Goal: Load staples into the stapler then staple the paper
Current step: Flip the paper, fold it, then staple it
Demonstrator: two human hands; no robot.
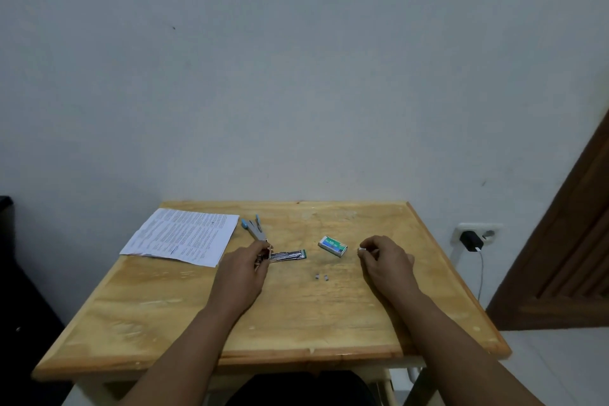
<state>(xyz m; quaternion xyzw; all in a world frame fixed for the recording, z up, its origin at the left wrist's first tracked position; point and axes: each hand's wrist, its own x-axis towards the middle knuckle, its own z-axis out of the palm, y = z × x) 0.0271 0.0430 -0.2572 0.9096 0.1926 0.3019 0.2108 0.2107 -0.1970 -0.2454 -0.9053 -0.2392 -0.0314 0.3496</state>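
Observation:
A blue and grey stapler (254, 229) lies opened out on the wooden table (164, 313), its top arms splayed toward the wall. My left hand (245, 265) grips its near end beside the staple tray (287, 255), which holds strips of staples. My right hand (385, 257) pinches a small piece of staples (361, 250) between thumb and fingers, to the right of the green staple box (333, 246). Two small staple bits (321, 277) lie loose between my hands. Printed paper sheets (184, 236) lie at the table's far left.
The table stands against a pale wall. A wall socket (479, 231) with a black charger (471, 241) and white cable is low on the right, next to a brown wooden door (566, 257). Something dark stands at the far left edge.

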